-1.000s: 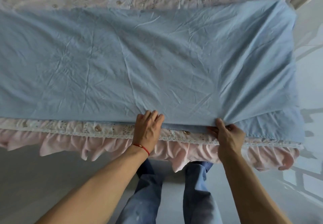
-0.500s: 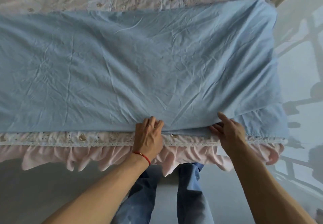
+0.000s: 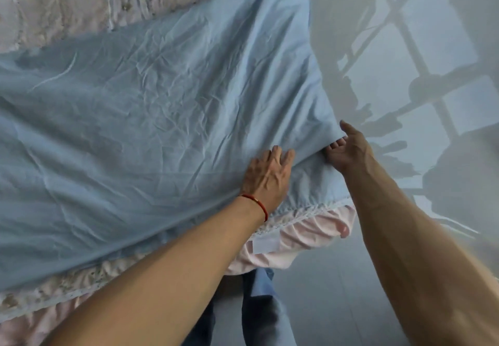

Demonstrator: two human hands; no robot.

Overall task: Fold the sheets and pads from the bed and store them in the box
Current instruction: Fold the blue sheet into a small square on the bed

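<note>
Sheet, blue & creased, lies spread over the bed w/ pink ruffled bedskirt below its near edge. Your left hand presses flat on it, fingers straight, red string at the wrist. Your right hand pinches the sheet's corner at the bed's right end, thumb on top.

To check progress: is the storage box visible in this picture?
No, only the blue sheet on the bed, both hands and the floor show.
</note>
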